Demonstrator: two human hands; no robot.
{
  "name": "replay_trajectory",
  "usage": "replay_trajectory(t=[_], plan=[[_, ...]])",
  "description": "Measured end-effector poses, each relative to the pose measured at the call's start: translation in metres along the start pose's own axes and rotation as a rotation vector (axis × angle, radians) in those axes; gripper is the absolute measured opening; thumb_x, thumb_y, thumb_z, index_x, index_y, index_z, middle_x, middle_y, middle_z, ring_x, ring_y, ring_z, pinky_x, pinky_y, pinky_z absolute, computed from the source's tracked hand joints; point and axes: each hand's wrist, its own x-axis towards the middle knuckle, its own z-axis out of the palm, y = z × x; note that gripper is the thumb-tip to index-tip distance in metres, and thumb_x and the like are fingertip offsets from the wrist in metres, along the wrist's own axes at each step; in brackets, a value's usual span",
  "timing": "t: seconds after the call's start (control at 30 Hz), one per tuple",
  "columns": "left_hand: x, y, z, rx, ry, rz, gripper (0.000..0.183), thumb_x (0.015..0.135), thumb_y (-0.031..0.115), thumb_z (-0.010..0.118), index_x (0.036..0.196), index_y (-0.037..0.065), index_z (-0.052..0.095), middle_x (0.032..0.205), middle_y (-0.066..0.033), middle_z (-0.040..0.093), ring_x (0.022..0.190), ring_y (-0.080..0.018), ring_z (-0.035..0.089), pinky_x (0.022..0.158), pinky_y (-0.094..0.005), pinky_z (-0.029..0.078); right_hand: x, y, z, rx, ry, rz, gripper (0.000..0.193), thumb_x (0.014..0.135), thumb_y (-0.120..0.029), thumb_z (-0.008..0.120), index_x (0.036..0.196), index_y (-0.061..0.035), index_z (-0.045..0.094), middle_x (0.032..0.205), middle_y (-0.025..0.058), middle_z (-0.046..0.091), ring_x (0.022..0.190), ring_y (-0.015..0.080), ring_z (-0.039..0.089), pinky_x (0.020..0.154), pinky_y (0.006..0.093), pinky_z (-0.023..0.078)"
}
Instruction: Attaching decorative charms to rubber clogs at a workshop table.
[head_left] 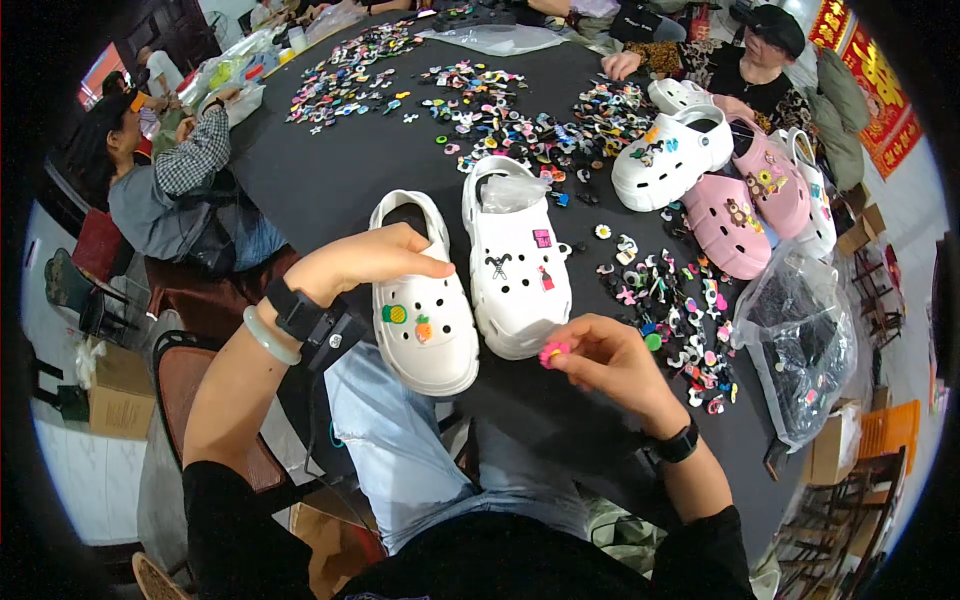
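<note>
Left of the frame's middle, the left hand point(365, 262) is clamped on a white clog point(445, 355) near its opening; a green-and-yellow charm point(394, 314) and an orange charm point(424, 330) dot its perforated toe. At centre, a second clog point(515, 315) bears purple, black and red charms. Just beside its toe, a pink flower charm point(551, 355) sits pinched between the right hand's point(612, 365) thumb and fingertips.

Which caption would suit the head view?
Left hand holds a white shoe; right hand pinches a pink flower charm.
</note>
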Motion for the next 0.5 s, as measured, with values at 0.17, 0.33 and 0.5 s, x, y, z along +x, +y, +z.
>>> replay_trajectory(t=[0.17,0.33,0.5], plan=[[-0.008,-0.005,0.015,0.006,-0.082,0.065,0.035,0.087,0.033,0.065,0.083,-0.001,0.069,0.074,-0.0016,0.066,0.067,-0.006,0.056,0.061,-0.0238,0.043,0.028,-0.01,0.033,-0.081,-0.053,-0.099,0.018,0.086,-0.013,0.07,0.101,-0.0036,0.065,0.083,-0.0023,0.064,0.065,0.0018,0.054,0.054,0.0176,0.042],[-0.01,-0.009,0.022,-0.166,-0.054,0.118,0.033,0.09,0.033,0.063,0.085,0.001,0.068,0.074,0.0016,0.064,0.066,-0.0044,0.054,0.058,-0.0227,0.041,0.062,-0.014,0.062,-0.319,0.009,-0.259,0.016,0.083,-0.016,0.072,0.091,-0.0027,0.068,0.077,0.0035,0.065,0.068,0.0088,0.06,0.063,0.0251,0.049],[-0.018,-0.016,0.023,-0.337,-0.071,0.1,0.04,0.094,0.039,0.056,0.084,0.002,0.067,0.073,0.0032,0.061,0.063,-0.0031,0.05,0.057,-0.0222,0.038,0.067,-0.01,0.069,-0.346,0.016,-0.265,0.017,0.082,-0.015,0.073,0.09,-0.0009,0.065,0.075,0.0052,0.065,0.065,0.0113,0.061,0.062,0.0253,0.05]])
